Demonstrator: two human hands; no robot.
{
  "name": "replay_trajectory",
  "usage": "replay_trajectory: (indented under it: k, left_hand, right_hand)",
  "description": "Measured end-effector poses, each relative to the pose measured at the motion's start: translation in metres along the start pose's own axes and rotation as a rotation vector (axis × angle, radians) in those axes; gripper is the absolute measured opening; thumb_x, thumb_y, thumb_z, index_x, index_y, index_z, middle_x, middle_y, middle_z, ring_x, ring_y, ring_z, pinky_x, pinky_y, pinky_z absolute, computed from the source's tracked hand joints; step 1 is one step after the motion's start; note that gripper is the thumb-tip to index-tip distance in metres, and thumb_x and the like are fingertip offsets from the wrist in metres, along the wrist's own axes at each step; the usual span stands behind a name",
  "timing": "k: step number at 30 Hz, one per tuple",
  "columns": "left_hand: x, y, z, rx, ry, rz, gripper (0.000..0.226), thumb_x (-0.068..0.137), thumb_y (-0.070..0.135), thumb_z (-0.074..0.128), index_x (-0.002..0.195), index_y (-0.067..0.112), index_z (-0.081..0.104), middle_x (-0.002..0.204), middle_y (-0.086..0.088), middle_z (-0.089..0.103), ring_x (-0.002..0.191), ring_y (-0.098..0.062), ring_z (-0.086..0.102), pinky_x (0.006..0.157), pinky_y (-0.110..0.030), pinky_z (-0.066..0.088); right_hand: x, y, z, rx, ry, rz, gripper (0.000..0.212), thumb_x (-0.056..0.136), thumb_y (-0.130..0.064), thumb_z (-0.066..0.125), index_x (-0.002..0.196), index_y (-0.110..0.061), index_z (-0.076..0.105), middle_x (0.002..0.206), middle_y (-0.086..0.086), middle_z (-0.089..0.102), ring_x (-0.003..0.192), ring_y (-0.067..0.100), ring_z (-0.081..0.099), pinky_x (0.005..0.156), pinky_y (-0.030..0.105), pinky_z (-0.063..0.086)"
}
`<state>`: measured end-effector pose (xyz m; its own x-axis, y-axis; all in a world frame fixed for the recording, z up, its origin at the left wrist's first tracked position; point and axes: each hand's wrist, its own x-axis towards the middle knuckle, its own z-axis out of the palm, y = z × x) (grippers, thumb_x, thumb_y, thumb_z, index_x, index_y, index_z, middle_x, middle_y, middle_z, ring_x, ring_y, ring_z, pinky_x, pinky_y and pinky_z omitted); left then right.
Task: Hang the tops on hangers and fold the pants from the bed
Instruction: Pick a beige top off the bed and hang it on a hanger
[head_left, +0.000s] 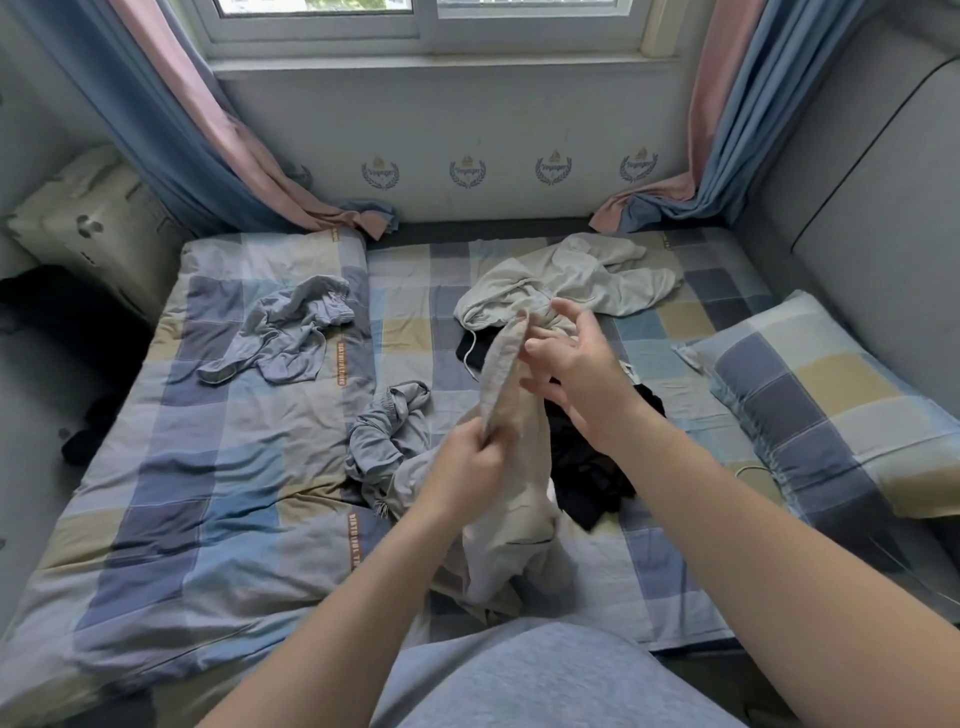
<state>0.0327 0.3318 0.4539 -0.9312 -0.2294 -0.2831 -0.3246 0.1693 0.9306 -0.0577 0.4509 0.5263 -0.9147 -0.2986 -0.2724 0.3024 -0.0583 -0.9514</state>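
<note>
Beige garment (514, 467) bunched at near bed edge, one end lifted upright. Left hand (470, 467) pinches it mid-length, fingers curled round fabric. Right hand (576, 374) just beside raised end, fingers spread, gripping nothing; contact unclear. Black garment (587, 473) heaped at right, behind beige one. Grey-blue garment (387, 436) crumpled just left. Farther: second grey-blue garment (291, 332) on checked quilt (208, 467), pale hoodie (571, 280) near window wall.

Checked pillow (831, 410) at right, against grey padded headboard (883, 218); blue-and-pink curtains (171, 130) hang at both sides of window (426, 26); four crest decals (467, 171) on wall below sill; pale printed package (93, 223) at far left.
</note>
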Motion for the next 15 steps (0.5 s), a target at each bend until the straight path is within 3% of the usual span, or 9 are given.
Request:
replay_trajectory:
  k: [4, 6, 8, 10, 13, 15]
  left_hand:
    - [0.002, 0.022, -0.018, -0.392, 0.15, -0.095, 0.022, 0.1, 0.022, 0.061, 0.085, 0.006, 0.065, 0.078, -0.013, 0.063, 0.072, -0.026, 0.059, 0.068, -0.039, 0.05]
    - [0.004, 0.029, -0.026, -0.487, 0.173, -0.097, 0.024, 0.102, 0.023, 0.059, 0.081, 0.013, 0.067, 0.074, -0.008, 0.061, 0.067, -0.022, 0.058, 0.062, -0.033, 0.049]
    - [0.003, 0.037, -0.032, -0.553, 0.161, -0.085, 0.031, 0.102, 0.026, 0.057, 0.075, 0.022, 0.072, 0.07, -0.005, 0.06, 0.062, -0.018, 0.056, 0.057, -0.032, 0.048]
    - [0.001, 0.042, -0.035, -0.606, 0.131, -0.086, 0.024, 0.102, 0.028, 0.057, 0.085, 0.02, 0.072, 0.073, -0.005, 0.065, 0.063, -0.017, 0.062, 0.056, -0.03, 0.054]
    - [0.002, 0.048, -0.04, -0.644, 0.081, -0.091, 0.02, 0.101, 0.031, 0.057, 0.094, 0.018, 0.07, 0.074, -0.002, 0.071, 0.061, -0.013, 0.068, 0.053, -0.026, 0.056]
    - [0.003, 0.05, -0.045, -0.637, 0.095, -0.092, 0.021, 0.101, 0.033, 0.058, 0.095, 0.019, 0.073, 0.078, -0.002, 0.074, 0.066, -0.014, 0.07, 0.057, -0.028, 0.058]
  right_hand:
    - [-0.009, 0.02, -0.011, -0.216, -0.197, 0.03, 0.049, 0.094, -0.013, 0.065, 0.139, -0.017, 0.047, 0.133, 0.003, 0.061, 0.117, 0.015, 0.061, 0.092, 0.032, 0.053]
    - [-0.016, 0.041, -0.015, -0.266, -0.28, 0.066, 0.051, 0.094, -0.011, 0.066, 0.14, -0.012, 0.045, 0.135, 0.007, 0.058, 0.118, 0.014, 0.059, 0.087, 0.018, 0.052]
    - [-0.024, 0.063, -0.015, -0.318, -0.388, 0.099, 0.054, 0.094, -0.007, 0.066, 0.141, -0.01, 0.041, 0.134, 0.004, 0.057, 0.117, 0.003, 0.059, 0.088, 0.014, 0.049]
    - [-0.03, 0.086, -0.013, -0.443, -0.452, 0.133, 0.053, 0.092, -0.014, 0.071, 0.137, -0.015, 0.045, 0.126, -0.006, 0.06, 0.111, -0.006, 0.059, 0.09, 0.016, 0.05]
    - [-0.025, 0.115, -0.012, -0.761, -0.349, 0.127, 0.031, 0.094, -0.033, 0.066, 0.123, -0.024, 0.061, 0.118, -0.006, 0.068, 0.113, 0.012, 0.061, 0.1, 0.036, 0.049]
    - [-0.02, 0.124, -0.016, -0.867, -0.248, 0.155, 0.021, 0.097, -0.039, 0.056, 0.107, -0.025, 0.069, 0.1, -0.003, 0.071, 0.097, 0.019, 0.063, 0.09, 0.036, 0.052]
